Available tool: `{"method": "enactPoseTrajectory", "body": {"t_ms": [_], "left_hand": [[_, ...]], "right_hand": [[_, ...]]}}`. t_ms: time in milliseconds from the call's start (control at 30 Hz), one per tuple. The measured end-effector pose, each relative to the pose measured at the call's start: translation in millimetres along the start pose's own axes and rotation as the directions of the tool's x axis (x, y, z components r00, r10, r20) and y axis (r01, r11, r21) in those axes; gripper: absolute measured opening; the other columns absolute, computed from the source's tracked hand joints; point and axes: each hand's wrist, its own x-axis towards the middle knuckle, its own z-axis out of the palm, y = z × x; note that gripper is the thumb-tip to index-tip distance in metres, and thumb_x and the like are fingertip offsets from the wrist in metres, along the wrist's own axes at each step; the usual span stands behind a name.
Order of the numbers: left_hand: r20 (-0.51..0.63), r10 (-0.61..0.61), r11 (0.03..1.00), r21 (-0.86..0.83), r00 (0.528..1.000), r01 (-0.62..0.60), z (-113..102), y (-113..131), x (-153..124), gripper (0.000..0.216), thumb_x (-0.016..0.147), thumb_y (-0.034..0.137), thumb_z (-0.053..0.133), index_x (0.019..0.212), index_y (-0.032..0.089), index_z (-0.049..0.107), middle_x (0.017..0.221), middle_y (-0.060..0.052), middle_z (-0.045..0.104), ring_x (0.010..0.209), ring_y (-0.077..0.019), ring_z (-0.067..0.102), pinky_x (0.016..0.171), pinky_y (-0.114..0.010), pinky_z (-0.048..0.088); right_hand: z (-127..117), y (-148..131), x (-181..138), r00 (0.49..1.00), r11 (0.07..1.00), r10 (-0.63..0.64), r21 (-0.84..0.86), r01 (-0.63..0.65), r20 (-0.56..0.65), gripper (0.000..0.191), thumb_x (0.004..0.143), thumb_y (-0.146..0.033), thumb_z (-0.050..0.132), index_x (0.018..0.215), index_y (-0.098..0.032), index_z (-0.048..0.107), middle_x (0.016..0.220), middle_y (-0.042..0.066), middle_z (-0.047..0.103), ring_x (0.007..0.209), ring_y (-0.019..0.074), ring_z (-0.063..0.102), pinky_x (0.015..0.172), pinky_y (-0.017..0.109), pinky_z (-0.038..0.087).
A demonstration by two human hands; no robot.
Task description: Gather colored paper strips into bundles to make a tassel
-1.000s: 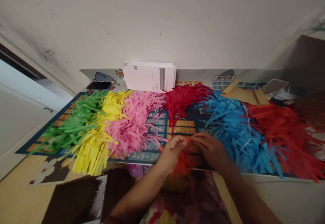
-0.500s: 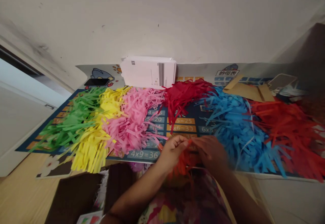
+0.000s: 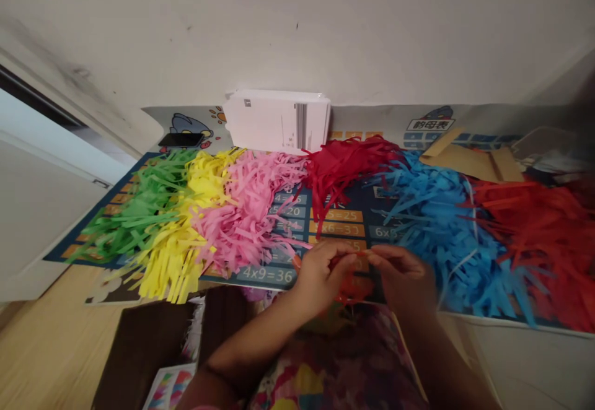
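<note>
Between my two hands is an orange-red paper tassel (image 3: 354, 287), its fringe hanging down in front of my clothes at the mat's near edge. My left hand (image 3: 325, 270) pinches the top of it between thumb and curled fingers. From the other side my right hand (image 3: 402, 270) pinches the same narrow twisted top, its fingertips close to the left ones. Dark red tassels (image 3: 348, 165) lie beyond the hands. Pink tassels (image 3: 251, 218) are to the left, and blue tassels (image 3: 437, 224) to the right. The exact grip of the fingertips is partly hidden.
Yellow tassels (image 3: 174, 255) and green tassels (image 3: 139, 212) lie farther left, red-orange tassels (image 3: 548, 243) far right. A white box (image 3: 279, 119) leans at the wall. A phone (image 3: 181, 140) and a brown paper envelope (image 3: 469, 162) lie at the back. A dark open box (image 3: 144, 342) stands below.
Both hands have turned a little and shifted slightly right in view, now pinching the tassel's top with fingertips closer together. The view has tilted slightly.
</note>
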Motion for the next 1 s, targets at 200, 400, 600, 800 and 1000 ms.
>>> {"method": "enactPoseTrajectory", "body": {"t_ms": [200, 400, 600, 800, 1000], "left_hand": [[0.072, 0.153, 0.981, 0.109, 0.986, -0.16, -7.3, 0.7, 0.1, 0.018, 0.095, 0.023, 0.054, 0.093, 0.02, 0.072, 0.086, -0.007, 0.075, 0.078, -0.0176, 0.067, 0.076, -0.029, 0.052], [0.089, 0.213, 0.94, 0.251, 0.973, -0.229, -10.3, 1.2, -0.8, 0.019, 0.096, 0.021, 0.052, 0.094, 0.018, 0.071, 0.084, -0.008, 0.073, 0.077, -0.0183, 0.067, 0.072, -0.028, 0.05], [0.096, 0.24, 0.899, 0.354, 0.966, -0.259, -6.2, 3.4, -4.3, 0.016, 0.094, 0.022, 0.055, 0.094, 0.019, 0.071, 0.085, -0.009, 0.075, 0.078, -0.0204, 0.069, 0.073, -0.03, 0.05], [0.157, 0.236, 0.922, 0.275, 0.959, -0.272, -5.9, 6.8, -4.1, 0.015, 0.094, 0.021, 0.056, 0.099, 0.018, 0.07, 0.089, -0.008, 0.076, 0.08, -0.0196, 0.07, 0.076, -0.03, 0.053], [0.134, 0.241, 0.946, 0.19, 0.961, -0.263, -7.3, 3.5, -1.2, 0.007, 0.092, 0.018, 0.062, 0.093, 0.018, 0.069, 0.087, -0.004, 0.076, 0.08, -0.0161, 0.072, 0.073, -0.024, 0.054]], "right_hand": [[-2.9, -5.1, -1.1, 0.985, 0.971, -0.166, -0.169, 0.17, 0.036, 0.015, 0.074, -0.037, 0.08, 0.082, -0.025, 0.078, 0.083, 0.004, 0.075, 0.075, 0.0198, 0.069, 0.068, 0.031, 0.055], [-7.0, -13.8, -1.3, 0.904, 0.876, -0.356, -0.252, 0.411, 0.236, 0.006, 0.085, -0.03, 0.073, 0.089, -0.029, 0.077, 0.085, 0.001, 0.074, 0.078, 0.0182, 0.068, 0.072, 0.03, 0.053], [-7.7, -23.4, -1.9, 0.87, 0.805, -0.415, -0.338, 0.487, 0.265, 0.006, 0.087, -0.028, 0.069, 0.092, -0.028, 0.073, 0.086, 0.0, 0.074, 0.079, 0.0171, 0.068, 0.074, 0.029, 0.053], [-10.0, -26.8, 1.1, 0.842, 0.772, -0.436, -0.349, 0.531, 0.319, 0.009, 0.09, -0.031, 0.064, 0.092, -0.026, 0.071, 0.085, 0.002, 0.073, 0.08, 0.0187, 0.068, 0.076, 0.032, 0.053], [-13.2, -27.7, -0.7, 0.831, 0.75, -0.434, -0.371, 0.547, 0.347, 0.008, 0.09, -0.031, 0.066, 0.093, -0.027, 0.072, 0.086, 0.0, 0.074, 0.081, 0.018, 0.069, 0.079, 0.031, 0.054]]}}
